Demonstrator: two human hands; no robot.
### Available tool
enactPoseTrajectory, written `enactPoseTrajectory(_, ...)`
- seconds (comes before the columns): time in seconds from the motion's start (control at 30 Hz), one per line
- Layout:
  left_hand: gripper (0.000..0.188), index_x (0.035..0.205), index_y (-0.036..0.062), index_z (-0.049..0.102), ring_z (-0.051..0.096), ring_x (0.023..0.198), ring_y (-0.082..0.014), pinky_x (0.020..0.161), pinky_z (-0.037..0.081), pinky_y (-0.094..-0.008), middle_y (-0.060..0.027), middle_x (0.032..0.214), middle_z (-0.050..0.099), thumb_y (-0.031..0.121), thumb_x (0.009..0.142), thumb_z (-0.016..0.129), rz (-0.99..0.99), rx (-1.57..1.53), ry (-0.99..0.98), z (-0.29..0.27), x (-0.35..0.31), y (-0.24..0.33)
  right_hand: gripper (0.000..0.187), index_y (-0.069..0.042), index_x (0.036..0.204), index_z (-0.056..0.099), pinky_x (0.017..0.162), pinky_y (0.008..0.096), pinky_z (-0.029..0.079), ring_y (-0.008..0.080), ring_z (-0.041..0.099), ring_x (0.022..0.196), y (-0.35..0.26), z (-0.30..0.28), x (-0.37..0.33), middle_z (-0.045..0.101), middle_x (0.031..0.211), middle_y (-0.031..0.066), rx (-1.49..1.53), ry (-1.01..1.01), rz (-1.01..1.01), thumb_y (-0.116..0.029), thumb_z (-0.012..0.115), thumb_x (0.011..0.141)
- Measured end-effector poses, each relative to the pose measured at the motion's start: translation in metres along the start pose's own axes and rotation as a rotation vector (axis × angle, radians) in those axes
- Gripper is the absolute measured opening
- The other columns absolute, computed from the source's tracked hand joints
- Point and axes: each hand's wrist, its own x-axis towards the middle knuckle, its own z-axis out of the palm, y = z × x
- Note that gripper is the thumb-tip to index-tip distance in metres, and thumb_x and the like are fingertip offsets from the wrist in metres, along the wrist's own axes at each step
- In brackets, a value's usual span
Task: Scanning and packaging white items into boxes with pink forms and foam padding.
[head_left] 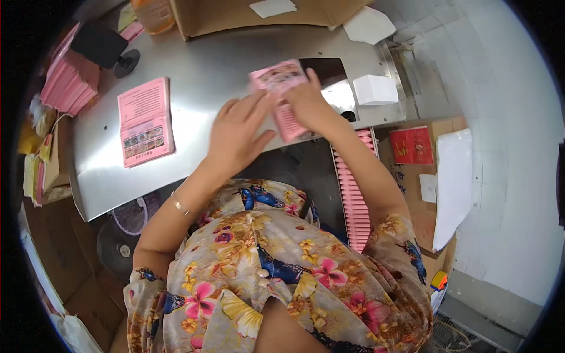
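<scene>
A pink printed leaflet (286,122), slightly smeared by motion, is at the front right of the steel table. My right hand (306,106) lies across its middle and grips it, with one finger raised by its upper right edge; where the other fingertips end is hard to see. On the leaflet's left side, my left hand (238,130) is stretched out with its thumb apart, the fingertips touching or just over the paper. Farther left lies a neat stack of pink leaflets (144,97), with text and small pictures on top.
The steel table (194,94) carries a black stand (100,44), a tall pink paper pile (70,88), a white paper block (375,90) and a cardboard box (218,26). An open drawer with a row of pink leaflets (356,200) sits below my right arm, beside cartons.
</scene>
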Motion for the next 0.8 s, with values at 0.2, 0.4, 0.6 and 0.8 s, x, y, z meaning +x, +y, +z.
enactPoseTrajectory(0.2, 0.047, 0.128, 0.0048, 0.058, 0.056, 0.12, -0.0388, 0.1, 0.047, -0.0439, -0.0205, 0.132, 0.057, 0.001, 0.082, 0.064, -0.351, 0.353, 0.104, -0.109, -0.071, -0.093, 0.028, -0.008, 0.114, 0.067, 0.089, 0.0448, 0.052, 0.0396, 0.066, 0.094, 0.037, -0.011, -0.046, 0.068, 0.104, 0.023, -0.101, -0.008, 0.454, -0.015, 0.054, 0.09)
enactPoseTrajectory(0.4, 0.012, 0.099, 0.0027, 0.06, 0.058, 0.097, -0.036, 0.082, 0.046, -0.045, -0.0147, 0.103, 0.059, 0.003, 0.087, 0.06, -0.178, 0.412, 0.09, -0.111, -0.077, -0.096, 0.03, -0.011, 0.123, 0.067, 0.081, 0.0456, 0.054, 0.0359, 0.068, 0.088, 0.04, -0.027, -0.084, 0.071, 0.102, 0.0172, 0.083, 0.251, 0.295, -0.021, 0.059, 0.095)
enactPoseTrajectory(0.6, 0.013, 0.092, 0.0029, 0.058, 0.06, 0.089, -0.0347, 0.077, 0.048, -0.0442, -0.0138, 0.092, 0.06, 0.005, 0.08, 0.062, 0.014, 0.047, -0.004, -0.026, -0.01, -0.03, 0.031, -0.005, 0.121, 0.068, 0.082, 0.0393, 0.051, 0.0321, 0.065, 0.095, 0.064, -0.067, -0.095, 0.066, 0.105, 0.0153, -0.117, 0.621, 0.367, -0.022, 0.061, 0.096)
enactPoseTrajectory(0.8, 0.013, 0.092, 0.0028, 0.057, 0.061, 0.094, -0.0339, 0.082, 0.05, -0.0431, -0.015, 0.096, 0.06, 0.005, 0.081, 0.063, 0.048, -0.01, -0.165, 0.01, -0.007, -0.014, 0.027, -0.006, 0.111, 0.072, 0.07, 0.0411, 0.052, 0.0324, 0.066, 0.08, 0.091, -0.048, -0.109, 0.066, 0.094, 0.0132, -0.134, 0.537, 0.491, -0.022, 0.067, 0.09)
